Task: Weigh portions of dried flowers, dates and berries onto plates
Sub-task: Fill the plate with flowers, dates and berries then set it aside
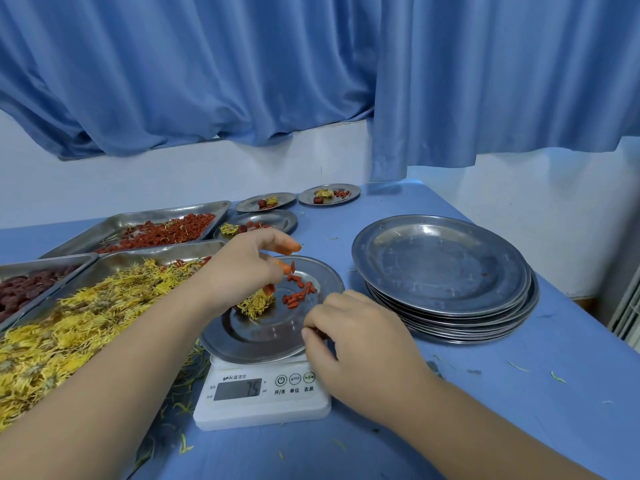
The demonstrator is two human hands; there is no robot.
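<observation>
Berries point(297, 295) on plate point(242, 337) just under left fingers point(277, 245).

- Left forearm point(138, 341): bare, reaching in from the lower left and angling up toward the centre, with the wrist running straight.
- Left hand point(249, 268): hanging palm down with the index finger stretching forward. The thumb and the other fingers are curling together and pinching a dried berry point(292, 266). The fingertips are showing orange staining.
- Right forearm point(450, 410): bare, coming in from the lower right and angling toward the centre.
- Right hand point(349, 327): lying just beside the left hand, back facing up, fingers curling down and bunching at the tips. Whether it is gripping anything is not showing.
</observation>
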